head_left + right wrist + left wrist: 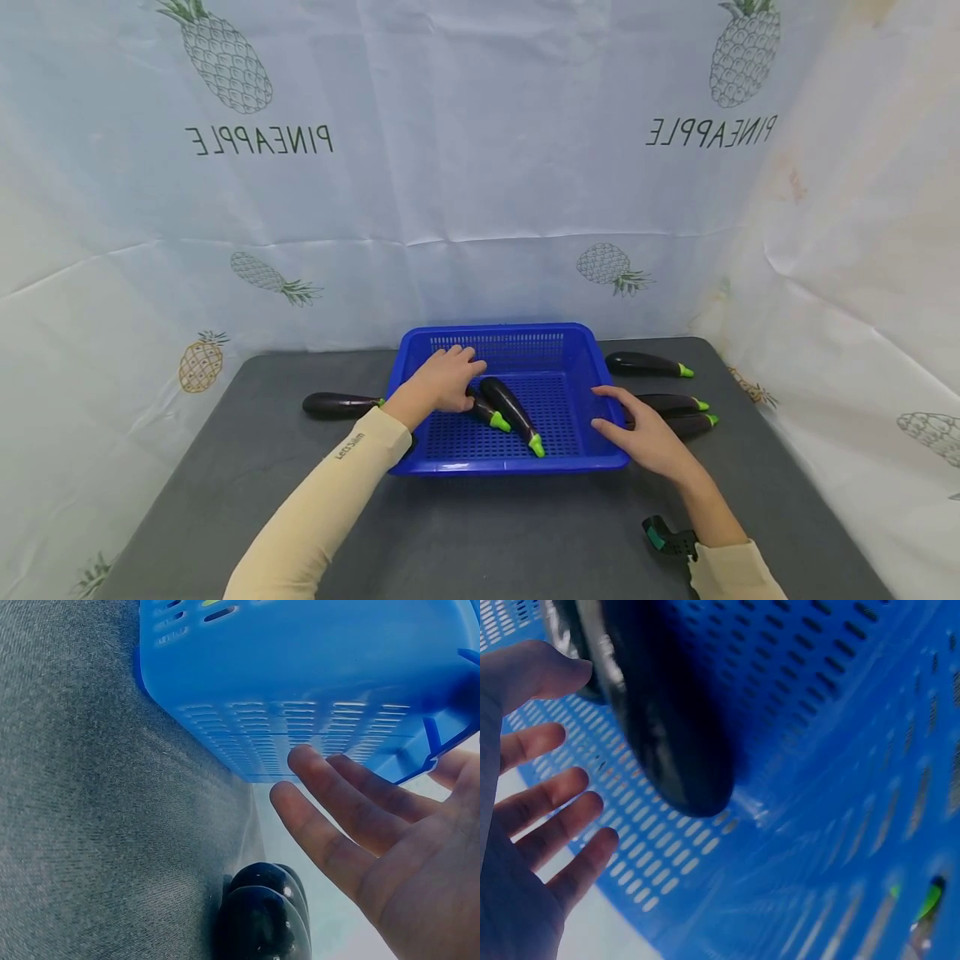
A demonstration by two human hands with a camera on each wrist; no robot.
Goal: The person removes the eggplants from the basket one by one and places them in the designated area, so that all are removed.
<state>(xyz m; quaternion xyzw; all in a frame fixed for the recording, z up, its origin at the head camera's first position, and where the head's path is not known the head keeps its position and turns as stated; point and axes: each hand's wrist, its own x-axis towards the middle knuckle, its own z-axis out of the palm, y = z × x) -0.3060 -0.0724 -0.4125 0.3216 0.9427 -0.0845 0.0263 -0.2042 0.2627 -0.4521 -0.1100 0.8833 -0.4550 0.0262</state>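
Note:
Two dark eggplants lie in a blue plastic basket (592,367): one eggplant (513,415) slants across its middle, the other eggplant (487,410) is partly covered by my left hand (446,379). That hand reaches inside the basket, its fingers apart and loosely bent. In the left wrist view the thumb (559,671) is beside an eggplant (656,712); contact is unclear, and nothing is enclosed. My right hand (648,433) is at the basket's right rim with fingers spread. In the right wrist view, its fingers (322,832) extend along the outer wall without curling round it.
Right of the basket on the grey table (510,533) lie an eggplant (645,364) at the back and two others (671,403) close together. Another eggplant (341,406) lies left of the basket. A pineapple-print cloth (480,183) hangs behind the table.

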